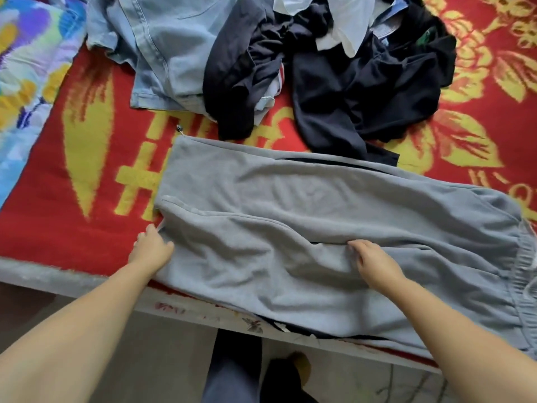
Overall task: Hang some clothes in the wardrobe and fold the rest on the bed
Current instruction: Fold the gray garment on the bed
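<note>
Beyond your left grip [152,247]: bare red blanket [96,158], passable. Ahead of both grips: grey sweatpants [319,216], then heaped dark clothes [334,82] and denim [162,48] block you.

- Bright, even daylight — colours vivid, shadows soft and faint.
- No glare.
- Wide-angle bending at the edges.
- Slightly soft throughout; the forearms at the bottom corners blur most.
</note>
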{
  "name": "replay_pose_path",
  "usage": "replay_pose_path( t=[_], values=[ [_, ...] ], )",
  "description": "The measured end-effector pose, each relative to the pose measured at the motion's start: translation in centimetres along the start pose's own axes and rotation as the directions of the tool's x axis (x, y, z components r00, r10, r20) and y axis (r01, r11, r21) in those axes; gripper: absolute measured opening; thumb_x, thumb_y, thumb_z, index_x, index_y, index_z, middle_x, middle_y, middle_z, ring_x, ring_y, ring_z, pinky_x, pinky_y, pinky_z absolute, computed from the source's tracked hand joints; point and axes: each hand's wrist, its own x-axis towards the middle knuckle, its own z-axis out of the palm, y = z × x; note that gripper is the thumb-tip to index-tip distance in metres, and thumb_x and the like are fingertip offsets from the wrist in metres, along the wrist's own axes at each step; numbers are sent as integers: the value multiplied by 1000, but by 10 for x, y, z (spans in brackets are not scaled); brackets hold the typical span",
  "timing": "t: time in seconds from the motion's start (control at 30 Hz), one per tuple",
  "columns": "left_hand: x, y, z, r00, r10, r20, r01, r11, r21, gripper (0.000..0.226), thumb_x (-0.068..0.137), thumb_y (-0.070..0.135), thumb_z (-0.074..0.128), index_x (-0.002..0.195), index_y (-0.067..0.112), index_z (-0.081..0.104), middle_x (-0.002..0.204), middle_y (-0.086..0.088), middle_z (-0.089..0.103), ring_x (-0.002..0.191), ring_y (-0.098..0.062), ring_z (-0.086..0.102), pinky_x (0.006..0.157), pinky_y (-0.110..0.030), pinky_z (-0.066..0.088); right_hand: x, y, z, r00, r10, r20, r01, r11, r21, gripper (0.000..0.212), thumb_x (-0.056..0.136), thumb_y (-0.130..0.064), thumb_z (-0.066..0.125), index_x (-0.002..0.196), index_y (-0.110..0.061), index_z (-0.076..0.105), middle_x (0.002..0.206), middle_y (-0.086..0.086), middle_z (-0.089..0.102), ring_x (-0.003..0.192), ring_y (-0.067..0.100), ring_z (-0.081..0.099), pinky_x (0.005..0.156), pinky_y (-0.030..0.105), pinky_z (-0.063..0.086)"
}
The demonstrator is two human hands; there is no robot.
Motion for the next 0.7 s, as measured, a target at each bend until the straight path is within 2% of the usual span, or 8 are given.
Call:
replay_pose_path(
  t=[0.07, 0.2, 0.27, 0.33, 0.43, 0.5, 0.57, 0.7],
  values=[
    [11, 0, 8, 994, -101, 41, 99, 994, 49, 68, 85, 37, 65, 134, 0, 36, 137, -24, 41, 126, -42, 42, 99, -46, 37, 16, -8, -1, 999, 16, 30, -14, 998, -64, 49, 94, -12, 42, 142, -19, 40, 146, 3, 38, 130, 25, 40, 101, 37, 40],
    [7, -21, 17, 994, 79, 76, -90, 984, 153, 24, 94, 32, 52, 98, 11, 42, 109, -23, 59, 101, -41, 56, 73, -40, 40, 32, -36, 7, 994, 104, 30, -90, 952, -292, 27, 96, -20, 39, 121, -19, 49, 125, 6, 52, 114, 28, 49, 87, 38, 38],
    [2, -42, 9, 998, 67, -16, -63, 984, 164, 24, 95, 32, 51, 90, 12, 39, 102, -24, 61, 96, -42, 58, 69, -39, 40, 32, -41, 9, 994, 104, -38, -111, 943, -315, 22, 98, -20, 37, 114, -18, 51, 121, 5, 54, 111, 27, 51, 84, 37, 36],
    [0, -58, -1, 1000, -4, -24, 8, 982, 186, 27, 94, 34, 52, 93, 9, 41, 107, -25, 61, 100, -42, 58, 75, -41, 43, 31, -42, 1, 983, 124, -136, -156, 953, -259, 21, 100, -24, 38, 113, -18, 52, 118, 4, 55, 109, 27, 50, 82, 38, 36],
    [9, -53, -19, 994, -111, -19, 112, 977, 183, 39, 90, 29, 59, 116, 5, 44, 123, -23, 52, 115, -41, 49, 91, -47, 41, 36, -46, -13, 993, 48, -109, -77, 957, -281, 21, 98, -30, 41, 110, -21, 55, 115, 2, 57, 110, 24, 50, 84, 37, 35],
    [28, -25, -32, 989, 48, -142, -24, 986, 166, 53, 85, 16, 62, 133, 6, 41, 130, -23, 45, 122, -41, 41, 96, -51, 37, 47, -51, -29, 986, -46, -158, 6, 970, -242, 19, 95, -28, 46, 105, -19, 59, 109, 3, 60, 106, 26, 52, 81, 37, 34],
    [51, 15, -45, 913, 343, -221, -303, 933, 196, 63, 79, 5, 61, 139, 6, 40, 135, -22, 43, 125, -40, 39, 99, -51, 34, 67, -59, -51, 957, -86, -277, 41, 986, -164, 19, 92, -19, 52, 107, -14, 63, 108, 8, 61, 103, 31, 53, 78, 38, 35],
    [101, 107, -58, 695, 717, -45, -624, 633, 458, 73, 84, 6, 57, 149, 9, 25, 155, -13, 24, 143, -27, 22, 114, -42, 18, 121, -70, -92, 950, -31, -309, -30, 981, -191, 50, 88, -10, 55, 137, -11, 45, 138, 12, 45, 126, 32, 41, 95, 44, 36]
  ],
)
